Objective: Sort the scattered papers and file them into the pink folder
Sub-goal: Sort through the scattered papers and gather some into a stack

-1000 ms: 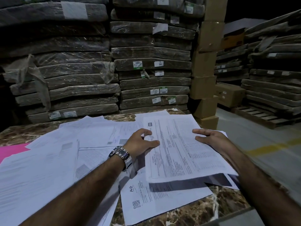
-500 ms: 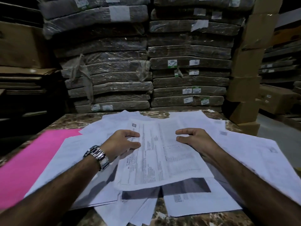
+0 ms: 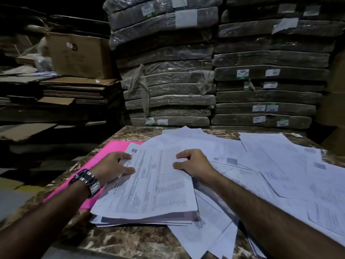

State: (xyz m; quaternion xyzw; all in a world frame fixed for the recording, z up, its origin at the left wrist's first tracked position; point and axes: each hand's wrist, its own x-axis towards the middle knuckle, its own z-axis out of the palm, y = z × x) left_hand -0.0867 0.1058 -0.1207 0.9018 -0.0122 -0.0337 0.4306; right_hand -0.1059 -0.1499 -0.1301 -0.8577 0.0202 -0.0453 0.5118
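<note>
A stack of printed white papers (image 3: 155, 186) lies on the brown marble table (image 3: 130, 240), partly over the pink folder (image 3: 106, 152) at the left. My left hand (image 3: 113, 167), with a metal watch on the wrist, grips the stack's left edge. My right hand (image 3: 194, 163) grips its right edge, thumb on top. More loose sheets (image 3: 280, 165) spread over the table's right side, and some (image 3: 211, 234) stick out from under the stack toward the front edge. Most of the folder is hidden by paper and my left arm.
Plastic-wrapped bundles (image 3: 168, 90) are piled high right behind the table. Flattened cardboard (image 3: 71, 90) and a brown box (image 3: 80, 55) sit at the back left. The table's near edge and its left edge drop off to the floor.
Both hands have carried the stack leftward across the table, so that it now overlaps the pink folder. The view has swung left with it, showing the cardboard pile.
</note>
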